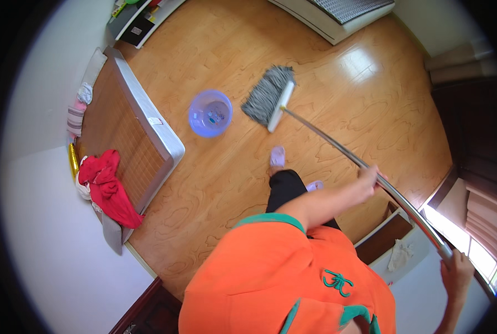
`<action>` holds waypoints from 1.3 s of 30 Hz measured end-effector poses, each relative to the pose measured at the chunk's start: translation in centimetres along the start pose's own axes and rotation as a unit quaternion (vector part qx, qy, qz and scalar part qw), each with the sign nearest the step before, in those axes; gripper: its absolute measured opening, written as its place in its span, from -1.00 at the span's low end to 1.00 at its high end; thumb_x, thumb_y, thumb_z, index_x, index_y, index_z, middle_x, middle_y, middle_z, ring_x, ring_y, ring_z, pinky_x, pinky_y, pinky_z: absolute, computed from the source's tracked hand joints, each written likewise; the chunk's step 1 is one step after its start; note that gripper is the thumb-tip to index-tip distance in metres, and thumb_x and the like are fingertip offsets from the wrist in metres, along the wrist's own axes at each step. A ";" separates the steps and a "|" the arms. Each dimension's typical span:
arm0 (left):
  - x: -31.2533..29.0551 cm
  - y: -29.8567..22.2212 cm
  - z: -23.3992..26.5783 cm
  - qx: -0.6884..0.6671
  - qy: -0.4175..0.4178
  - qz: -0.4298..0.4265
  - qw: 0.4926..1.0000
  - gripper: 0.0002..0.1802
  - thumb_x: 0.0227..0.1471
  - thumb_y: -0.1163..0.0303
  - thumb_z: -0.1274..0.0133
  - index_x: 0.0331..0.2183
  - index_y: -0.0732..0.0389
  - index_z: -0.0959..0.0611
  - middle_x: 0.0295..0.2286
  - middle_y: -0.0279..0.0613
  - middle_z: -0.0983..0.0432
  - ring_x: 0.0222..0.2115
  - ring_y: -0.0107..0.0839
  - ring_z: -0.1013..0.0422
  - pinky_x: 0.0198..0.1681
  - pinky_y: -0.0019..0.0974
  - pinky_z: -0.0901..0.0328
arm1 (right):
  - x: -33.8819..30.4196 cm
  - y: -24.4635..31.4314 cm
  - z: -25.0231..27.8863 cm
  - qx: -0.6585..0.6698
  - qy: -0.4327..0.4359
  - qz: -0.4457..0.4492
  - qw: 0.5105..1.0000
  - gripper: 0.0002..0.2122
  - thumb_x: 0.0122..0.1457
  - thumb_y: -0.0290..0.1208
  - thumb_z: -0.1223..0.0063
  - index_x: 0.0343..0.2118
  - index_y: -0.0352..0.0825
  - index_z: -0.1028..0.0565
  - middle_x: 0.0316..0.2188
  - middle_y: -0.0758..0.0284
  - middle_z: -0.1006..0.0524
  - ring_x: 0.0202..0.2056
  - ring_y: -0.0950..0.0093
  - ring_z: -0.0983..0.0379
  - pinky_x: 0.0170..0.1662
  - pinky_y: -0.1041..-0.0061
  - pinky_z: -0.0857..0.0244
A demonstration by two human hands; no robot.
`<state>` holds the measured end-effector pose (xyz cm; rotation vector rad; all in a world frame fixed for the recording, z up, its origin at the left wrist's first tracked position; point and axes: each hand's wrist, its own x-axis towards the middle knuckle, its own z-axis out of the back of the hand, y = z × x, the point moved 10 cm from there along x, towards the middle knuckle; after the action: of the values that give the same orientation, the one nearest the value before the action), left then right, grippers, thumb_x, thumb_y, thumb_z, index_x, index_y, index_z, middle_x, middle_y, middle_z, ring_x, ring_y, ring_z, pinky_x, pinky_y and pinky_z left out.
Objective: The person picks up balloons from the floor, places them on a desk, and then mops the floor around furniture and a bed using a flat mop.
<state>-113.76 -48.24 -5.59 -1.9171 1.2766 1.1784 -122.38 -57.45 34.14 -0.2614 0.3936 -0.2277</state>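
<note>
A flat mop (271, 98) with grey strands and a white head bar lies with its strands on the wooden floor. Its long silver pole slants from the head down to the lower right. Partway along the pole, my left hand (371, 179) is closed round it, the bare forearm crossing in front of my body. Close to the pole's end, at the far right, my right hand (457, 273) grips it too. To the left of the mop head stands a translucent purple basin (210, 113) with a patterned bottom.
A low bed or mat platform (127, 133) with pale edges runs along the left wall, with red cloth (108, 189) heaped on it. A white cabinet (337, 22) stands at the far side, a shelf unit (143, 25) at far left. A wooden-topped piece (385, 236) and curtains (490, 222) are at right.
</note>
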 end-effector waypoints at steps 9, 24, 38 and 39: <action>-2.4 9.0 2.2 -0.068 -0.033 0.057 0.995 -0.88 -0.12 0.45 0.16 -0.59 0.27 -0.31 -0.69 -0.19 -0.29 -0.67 -0.33 -0.37 -0.63 -0.30 -0.36 | -1.6 -7.1 -3.4 -0.068 -0.034 0.067 0.995 -0.66 -0.44 -0.48 -0.19 -0.52 -0.36 -0.31 -0.63 0.21 -0.29 -0.58 0.28 -0.24 -0.52 0.37 -0.11; 2.2 -12.1 25.8 0.051 -0.229 -0.052 0.971 -0.90 -0.16 0.52 0.22 -0.47 0.32 -0.30 -0.71 -0.13 -0.25 -0.73 -0.23 -0.32 -0.64 -0.08 -0.33 | 6.7 16.0 -16.5 0.137 0.135 0.012 0.981 -0.68 -0.29 -0.27 -0.19 -0.50 -0.27 -0.30 -0.55 0.23 -0.38 -0.52 0.27 -0.36 -0.51 0.33 -0.26; 5.5 -37.3 20.4 0.037 -0.220 -0.118 0.968 -0.86 -0.16 0.50 0.24 -0.68 0.25 -0.26 -0.79 -0.21 -0.22 -0.72 -0.34 -0.28 -0.53 -0.19 -0.37 | 30.2 22.3 -4.7 0.183 0.034 0.135 0.973 -0.79 -0.18 -0.31 -0.07 -0.58 -0.29 -0.31 -0.67 0.28 -0.36 -0.59 0.38 -0.37 -0.56 0.46 -0.25; 5.1 -36.6 18.1 0.026 -0.234 -0.131 0.963 -0.86 -0.16 0.50 0.24 -0.68 0.26 -0.26 -0.77 -0.20 -0.23 -0.73 -0.34 -0.27 -0.54 -0.19 -0.38 | 30.4 20.5 -4.5 0.165 0.016 0.131 0.977 -0.80 -0.16 -0.31 -0.05 -0.58 -0.30 -0.32 -0.66 0.29 -0.36 -0.59 0.39 -0.37 -0.57 0.47 -0.25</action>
<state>-86.01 -21.25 -19.49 -1.5796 0.7683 1.3349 -93.46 -47.23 13.63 0.1211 0.4117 -0.0360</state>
